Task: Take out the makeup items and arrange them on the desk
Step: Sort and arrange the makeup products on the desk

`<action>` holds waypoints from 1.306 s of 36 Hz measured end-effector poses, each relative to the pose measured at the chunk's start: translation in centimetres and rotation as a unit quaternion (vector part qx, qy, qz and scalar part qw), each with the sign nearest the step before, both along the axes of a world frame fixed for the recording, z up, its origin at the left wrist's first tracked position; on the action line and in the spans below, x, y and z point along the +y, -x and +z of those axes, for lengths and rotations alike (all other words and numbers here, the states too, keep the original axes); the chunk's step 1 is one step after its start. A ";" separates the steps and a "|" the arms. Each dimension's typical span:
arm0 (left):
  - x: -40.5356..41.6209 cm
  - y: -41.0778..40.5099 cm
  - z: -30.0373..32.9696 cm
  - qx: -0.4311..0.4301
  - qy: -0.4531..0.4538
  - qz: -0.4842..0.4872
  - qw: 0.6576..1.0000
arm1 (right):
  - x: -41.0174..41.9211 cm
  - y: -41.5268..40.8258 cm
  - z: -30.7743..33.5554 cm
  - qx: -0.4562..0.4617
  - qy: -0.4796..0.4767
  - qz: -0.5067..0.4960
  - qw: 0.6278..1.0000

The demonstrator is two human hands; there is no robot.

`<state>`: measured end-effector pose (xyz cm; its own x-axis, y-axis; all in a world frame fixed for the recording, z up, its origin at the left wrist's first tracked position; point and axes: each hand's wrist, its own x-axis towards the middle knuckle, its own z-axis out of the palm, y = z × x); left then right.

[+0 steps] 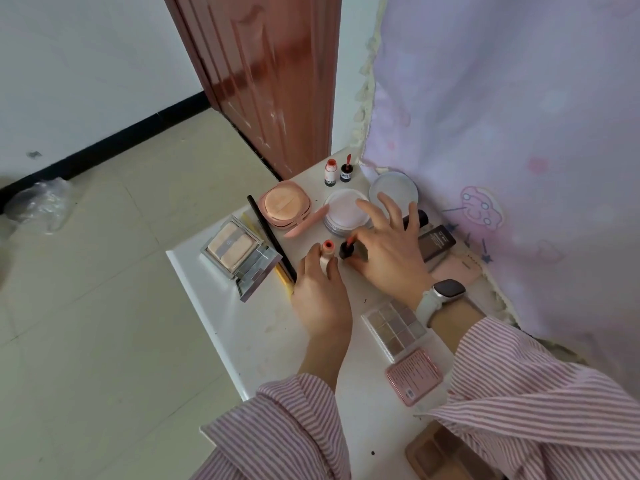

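On the white desk (263, 344), my left hand (320, 299) grips a small pale pink lip-gloss bottle (327, 252) with a coral opening, held upright. Just to its right, my right hand (384, 251) pinches the bottle's black cap (346, 250) between thumb and forefinger, with a coral applicator tip pointing up; the other fingers are spread over the loose powder jar (343, 209). Cap and bottle are apart. A second open white bottle (330, 172) and its black applicator cap (346, 171) stand at the desk's far edge.
An open silver powder compact (239, 254), a black pencil (270, 233), a pink cushion compact (285, 202), a pink tube (306, 221) and a jar lid (393, 190) lie around. An eyeshadow palette (394, 329) and a pink case (414, 375) lie nearer. A lilac curtain (519, 133) hangs on the right.
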<state>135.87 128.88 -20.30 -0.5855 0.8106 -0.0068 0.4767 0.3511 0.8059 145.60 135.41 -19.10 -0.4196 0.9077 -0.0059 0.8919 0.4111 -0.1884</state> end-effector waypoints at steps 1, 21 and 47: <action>-0.1 0.0 0.0 -0.001 -0.001 -0.002 1.000 | -0.2 -0.1 -0.1 0.001 -0.003 0.001 1.000; -7.8 1.4 -1.5 0.249 -0.080 -0.229 0.938 | 0.7 -3.3 3.0 0.021 0.054 -0.228 0.972; -9.0 1.7 -2.6 0.318 0.024 -0.260 0.911 | 4.0 -4.7 3.7 -0.070 0.179 -0.125 0.973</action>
<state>134.21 119.91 -22.89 -0.0203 0.9874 0.1568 0.9544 -0.0276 0.2974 150.30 139.40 -15.44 -0.1577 0.9111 -0.3807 0.9829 0.1076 -0.1496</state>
